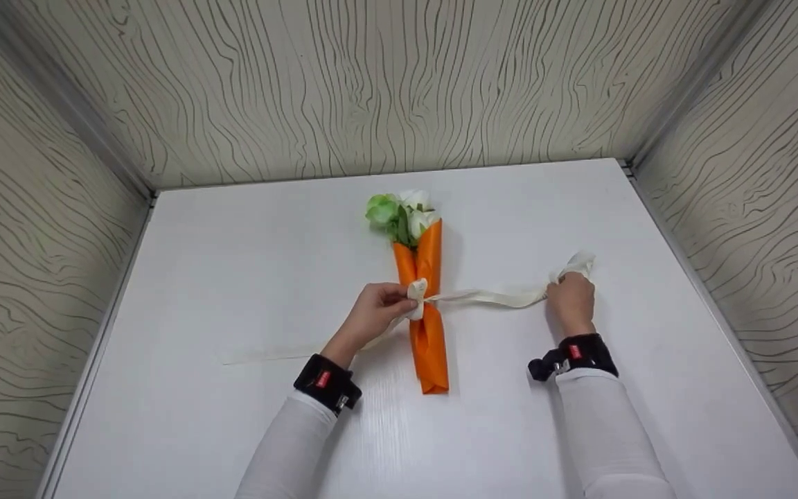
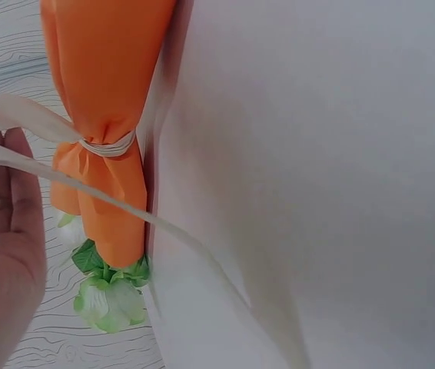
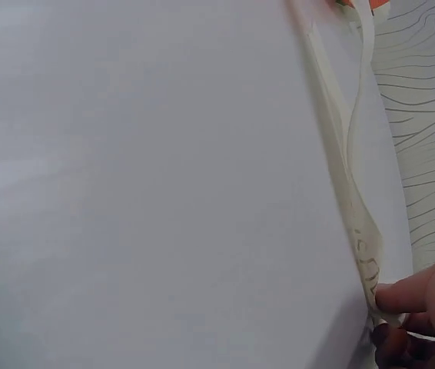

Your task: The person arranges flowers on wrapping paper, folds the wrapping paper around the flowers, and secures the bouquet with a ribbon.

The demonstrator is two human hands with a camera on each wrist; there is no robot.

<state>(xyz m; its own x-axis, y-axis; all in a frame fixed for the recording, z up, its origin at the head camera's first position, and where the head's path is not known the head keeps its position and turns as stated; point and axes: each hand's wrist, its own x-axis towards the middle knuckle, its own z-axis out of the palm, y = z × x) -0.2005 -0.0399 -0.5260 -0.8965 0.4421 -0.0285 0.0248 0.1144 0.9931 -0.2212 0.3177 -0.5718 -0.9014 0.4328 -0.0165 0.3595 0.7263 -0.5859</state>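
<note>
A bouquet wrapped in orange paper (image 1: 431, 353) lies on the table, white and green flowers (image 1: 399, 211) at its far end. Cream ribbon (image 2: 110, 146) is wound around its narrowed middle. My left hand (image 1: 378, 312) pinches a loop of the ribbon at the front of the wrap; a thin tail runs from there toward the lower left. Off to the right, my right hand (image 1: 571, 301) grips the other length of ribbon (image 1: 503, 298), which stretches across from the bouquet. In the right wrist view, thumb and fingers pinch this ribbon, which bears some printed lettering.
The white table (image 1: 233, 263) meets a wood-grain patterned wall (image 1: 371, 83) at the back, with similar panels at both sides. The ribbon's tail (image 1: 267, 355) lies along the table left of the left hand.
</note>
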